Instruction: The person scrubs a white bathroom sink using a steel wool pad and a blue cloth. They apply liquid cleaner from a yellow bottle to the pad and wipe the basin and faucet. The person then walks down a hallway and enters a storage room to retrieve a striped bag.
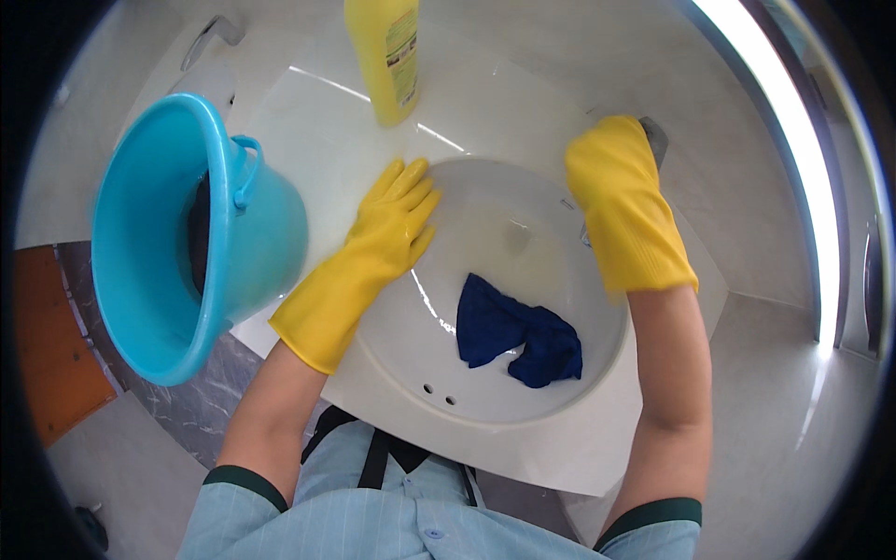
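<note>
A white round washbasin (434, 315) lies before me, with a dark blue cloth (521, 329) spread in its near part and yellowish liquid around the drain. My left hand (395, 217), in a yellow rubber glove, rests palm down at the basin's left rim, its fingers slightly apart and nothing in them. My right hand (609, 154), gloved in the same yellow rubber, is at the metal faucet (654, 140) beyond the right rim. The glove hides most of the faucet, and whether the fingers grip it cannot be told.
A turquoise plastic bucket (273, 231) with dark contents stands on the counter (336, 126) at the left. At the back is a yellow bottle (392, 77) with a printed label. Behind the bucket is a metal wall fixture (210, 38). A bright light strip (791, 140) runs along the right.
</note>
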Tool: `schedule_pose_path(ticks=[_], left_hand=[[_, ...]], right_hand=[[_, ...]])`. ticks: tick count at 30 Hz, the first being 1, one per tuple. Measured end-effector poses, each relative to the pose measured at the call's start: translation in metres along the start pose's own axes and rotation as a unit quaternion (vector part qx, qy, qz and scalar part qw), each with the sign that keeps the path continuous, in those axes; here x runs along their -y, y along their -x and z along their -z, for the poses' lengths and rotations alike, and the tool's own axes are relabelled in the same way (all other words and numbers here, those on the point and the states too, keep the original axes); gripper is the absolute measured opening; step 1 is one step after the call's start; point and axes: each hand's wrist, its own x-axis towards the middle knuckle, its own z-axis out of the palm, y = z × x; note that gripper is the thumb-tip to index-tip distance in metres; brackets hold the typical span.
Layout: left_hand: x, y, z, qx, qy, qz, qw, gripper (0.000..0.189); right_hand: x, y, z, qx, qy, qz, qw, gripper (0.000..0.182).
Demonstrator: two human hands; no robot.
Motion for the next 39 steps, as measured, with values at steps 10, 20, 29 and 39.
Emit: schedule_pose_path(ticks=[10, 20, 29, 39], left_hand=[[0.004, 0.010, 0.011, -0.032, 0.009, -0.014, 0.999, 0.044], [0.002, 0.010, 0.008, -0.068, 0.023, -0.008, 0.997, 0.042], [0.006, 0.013, 0.008, -0.056, 0.010, -0.002, 0.998, 0.043], [0.003, 0.009, 0.009, -0.034, 0.005, -0.002, 0.999, 0.042]], right_hand=[[-0.015, -0.038, -0.009, 0.047, 0.013, -0.012, 0.999, 0.024], [-0.024, 0.019, -0.009, -0.172, -0.054, -0.003, 0.984, 0.021], [0.067, 0.082, -0.028, -0.220, -0.029, 0.064, 0.973, 0.018], [0.121, 0.009, -0.071, -0.446, -0.239, -0.151, 0.850, 0.030]])
